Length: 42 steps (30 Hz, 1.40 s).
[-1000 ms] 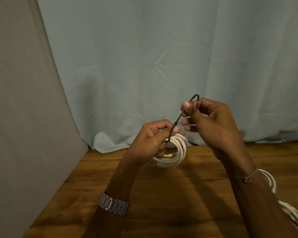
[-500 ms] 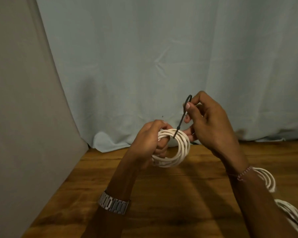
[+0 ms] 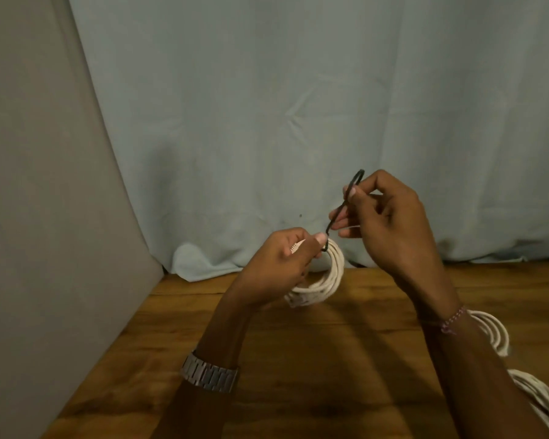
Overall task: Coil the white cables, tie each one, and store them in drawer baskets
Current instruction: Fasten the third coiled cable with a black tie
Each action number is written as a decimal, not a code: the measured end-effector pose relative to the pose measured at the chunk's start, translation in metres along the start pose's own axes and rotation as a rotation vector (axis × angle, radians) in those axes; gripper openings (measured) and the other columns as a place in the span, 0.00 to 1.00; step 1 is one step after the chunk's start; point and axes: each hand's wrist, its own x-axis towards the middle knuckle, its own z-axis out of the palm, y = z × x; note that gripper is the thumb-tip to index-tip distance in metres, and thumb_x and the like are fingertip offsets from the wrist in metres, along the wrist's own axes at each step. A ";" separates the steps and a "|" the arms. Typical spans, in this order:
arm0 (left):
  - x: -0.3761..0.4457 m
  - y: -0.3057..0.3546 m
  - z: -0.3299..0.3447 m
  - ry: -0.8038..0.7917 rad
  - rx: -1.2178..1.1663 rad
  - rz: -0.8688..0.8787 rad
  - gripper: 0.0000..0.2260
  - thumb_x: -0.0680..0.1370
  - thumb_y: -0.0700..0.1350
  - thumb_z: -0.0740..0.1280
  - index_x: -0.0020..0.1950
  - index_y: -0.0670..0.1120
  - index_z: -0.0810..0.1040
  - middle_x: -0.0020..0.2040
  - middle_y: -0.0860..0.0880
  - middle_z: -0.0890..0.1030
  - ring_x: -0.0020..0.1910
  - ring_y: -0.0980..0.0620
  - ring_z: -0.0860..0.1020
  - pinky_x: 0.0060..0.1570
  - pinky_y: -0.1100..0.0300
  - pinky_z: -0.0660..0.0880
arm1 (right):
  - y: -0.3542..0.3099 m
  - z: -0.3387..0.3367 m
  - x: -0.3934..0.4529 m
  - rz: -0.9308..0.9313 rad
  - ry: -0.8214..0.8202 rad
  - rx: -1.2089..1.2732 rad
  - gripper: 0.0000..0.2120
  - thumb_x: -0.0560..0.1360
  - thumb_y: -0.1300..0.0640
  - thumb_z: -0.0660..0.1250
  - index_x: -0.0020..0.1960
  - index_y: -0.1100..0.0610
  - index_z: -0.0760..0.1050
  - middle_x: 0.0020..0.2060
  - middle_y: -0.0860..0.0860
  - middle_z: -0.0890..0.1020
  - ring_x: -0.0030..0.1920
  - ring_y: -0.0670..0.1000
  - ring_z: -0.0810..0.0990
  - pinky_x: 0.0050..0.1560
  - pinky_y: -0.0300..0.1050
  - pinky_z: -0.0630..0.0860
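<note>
Tying step in hand, by my reading. Left hand [image 3: 279, 261] grips a coiled white cable [image 3: 327, 274], held up off the wooden tabletop [image 3: 330, 359], thumb pressing the coil's top. Right hand [image 3: 390, 226] pinches a thin black tie [image 3: 346, 204] between thumb and fingers; the tie's lower end meets the coil at the left thumb, its upper end bends into a small loop. More white cable [image 3: 495, 334] lies on the table by the right forearm. No drawer baskets in view. Next move likely calls for wrapping the tie round the bundle and cinching it without loosening the coil.
</note>
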 end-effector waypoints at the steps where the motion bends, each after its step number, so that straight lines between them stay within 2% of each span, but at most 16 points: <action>1: 0.002 -0.004 0.000 0.041 0.066 0.004 0.18 0.82 0.56 0.63 0.43 0.44 0.77 0.29 0.47 0.67 0.26 0.53 0.65 0.31 0.55 0.65 | -0.001 0.001 -0.001 -0.029 0.004 -0.020 0.10 0.83 0.55 0.62 0.49 0.60 0.75 0.36 0.51 0.86 0.38 0.48 0.86 0.43 0.50 0.85; 4: 0.006 -0.015 -0.001 0.108 0.097 0.011 0.19 0.77 0.64 0.60 0.41 0.49 0.76 0.29 0.49 0.68 0.28 0.53 0.66 0.34 0.50 0.66 | -0.005 0.009 -0.008 -0.156 -0.018 -0.117 0.09 0.84 0.56 0.62 0.48 0.60 0.74 0.35 0.48 0.84 0.38 0.46 0.85 0.43 0.52 0.84; 9: 0.009 -0.018 -0.003 0.113 0.026 0.037 0.18 0.79 0.62 0.57 0.43 0.50 0.75 0.27 0.56 0.69 0.26 0.58 0.66 0.32 0.55 0.65 | -0.014 0.011 -0.015 -0.245 -0.140 -0.148 0.09 0.83 0.56 0.62 0.46 0.58 0.73 0.35 0.47 0.82 0.39 0.46 0.84 0.42 0.51 0.82; 12: 0.010 -0.020 -0.002 0.151 0.064 0.039 0.18 0.80 0.63 0.56 0.42 0.52 0.74 0.28 0.55 0.69 0.27 0.56 0.67 0.34 0.51 0.65 | -0.014 0.010 -0.015 -0.213 -0.162 -0.091 0.09 0.83 0.56 0.62 0.47 0.60 0.73 0.36 0.50 0.83 0.40 0.48 0.85 0.43 0.52 0.83; 15: 0.009 -0.021 -0.006 0.145 0.055 0.032 0.19 0.80 0.62 0.57 0.42 0.50 0.75 0.29 0.53 0.68 0.27 0.56 0.66 0.33 0.54 0.65 | -0.012 0.013 -0.012 -0.130 -0.136 0.017 0.10 0.83 0.55 0.62 0.49 0.62 0.73 0.37 0.53 0.85 0.40 0.50 0.87 0.44 0.53 0.85; 18: 0.007 -0.019 -0.008 0.082 0.045 0.026 0.19 0.84 0.58 0.57 0.41 0.48 0.75 0.28 0.53 0.67 0.25 0.57 0.65 0.31 0.57 0.64 | -0.008 0.011 -0.008 -0.108 -0.065 0.016 0.10 0.84 0.56 0.61 0.50 0.63 0.74 0.37 0.52 0.85 0.38 0.49 0.86 0.41 0.48 0.85; 23: 0.001 -0.004 0.002 -0.051 0.019 0.061 0.18 0.86 0.52 0.56 0.40 0.46 0.73 0.28 0.52 0.66 0.25 0.56 0.63 0.29 0.58 0.61 | 0.005 0.005 0.002 -0.047 0.046 -0.025 0.10 0.84 0.56 0.61 0.50 0.63 0.73 0.36 0.54 0.84 0.36 0.49 0.85 0.35 0.45 0.82; 30: -0.009 0.015 0.005 -0.117 0.021 0.124 0.18 0.86 0.49 0.55 0.39 0.46 0.71 0.27 0.51 0.66 0.24 0.57 0.62 0.27 0.62 0.63 | 0.021 0.008 0.008 -0.001 0.086 -0.130 0.10 0.84 0.55 0.62 0.48 0.61 0.72 0.34 0.52 0.83 0.33 0.46 0.84 0.32 0.39 0.80; 36: -0.011 0.018 0.002 -0.139 0.017 0.151 0.17 0.86 0.48 0.56 0.39 0.44 0.71 0.27 0.51 0.66 0.24 0.56 0.62 0.27 0.58 0.60 | 0.023 0.017 0.005 -0.012 0.072 -0.175 0.10 0.83 0.57 0.63 0.45 0.62 0.73 0.32 0.49 0.82 0.32 0.39 0.81 0.31 0.28 0.71; 38: -0.011 0.016 0.001 -0.134 0.052 0.140 0.17 0.86 0.48 0.56 0.39 0.44 0.71 0.26 0.54 0.67 0.24 0.56 0.62 0.28 0.58 0.61 | 0.022 0.017 0.005 0.016 0.071 -0.145 0.10 0.83 0.57 0.63 0.46 0.62 0.73 0.33 0.51 0.83 0.31 0.40 0.82 0.30 0.29 0.73; 42: -0.007 0.010 0.006 -0.077 0.147 0.119 0.18 0.86 0.49 0.56 0.38 0.45 0.72 0.25 0.57 0.68 0.24 0.60 0.65 0.29 0.65 0.63 | 0.012 0.006 0.005 0.066 0.089 -0.023 0.09 0.84 0.57 0.62 0.49 0.63 0.72 0.33 0.55 0.83 0.30 0.49 0.85 0.31 0.43 0.83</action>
